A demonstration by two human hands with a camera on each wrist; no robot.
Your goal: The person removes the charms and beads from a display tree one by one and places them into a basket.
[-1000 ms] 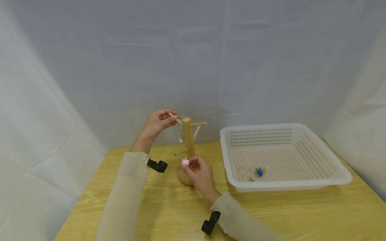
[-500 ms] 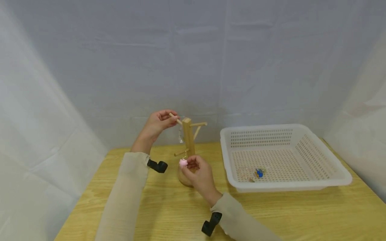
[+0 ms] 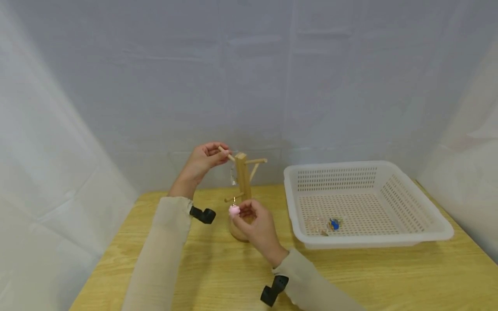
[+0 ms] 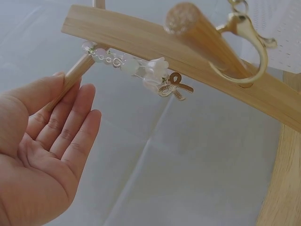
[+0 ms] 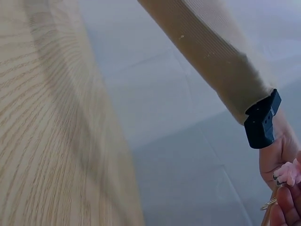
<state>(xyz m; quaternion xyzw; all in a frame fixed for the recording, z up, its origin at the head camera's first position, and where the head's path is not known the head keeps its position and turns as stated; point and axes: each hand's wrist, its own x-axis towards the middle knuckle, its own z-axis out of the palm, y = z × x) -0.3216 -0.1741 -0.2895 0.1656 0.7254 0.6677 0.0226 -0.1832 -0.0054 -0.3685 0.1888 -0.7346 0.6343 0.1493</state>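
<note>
While the left hand [image 3: 204, 160] pinches a top peg [image 4: 76, 74] near its end, maybe to keep the wooden stand [image 3: 243, 177] still, the right hand [image 3: 258, 225] holds a pink charm [image 3: 234, 211] with its fingers. The charm is just under a low peg [image 4: 207, 42], and its gold clasp [image 4: 262, 54] goes around that peg. A string of beads [image 4: 129, 66] with a bow [image 4: 176, 88] hangs from the top peg. The stand is toward the far edge of the table [image 3: 233, 276], left of a white basket [image 3: 373, 238] near the right edge. Small things [image 3: 334, 223], one blue, lie in the basket. The step looks like hanging up the pink charm, almost done; the next move seems to call for letting go gently.
</note>
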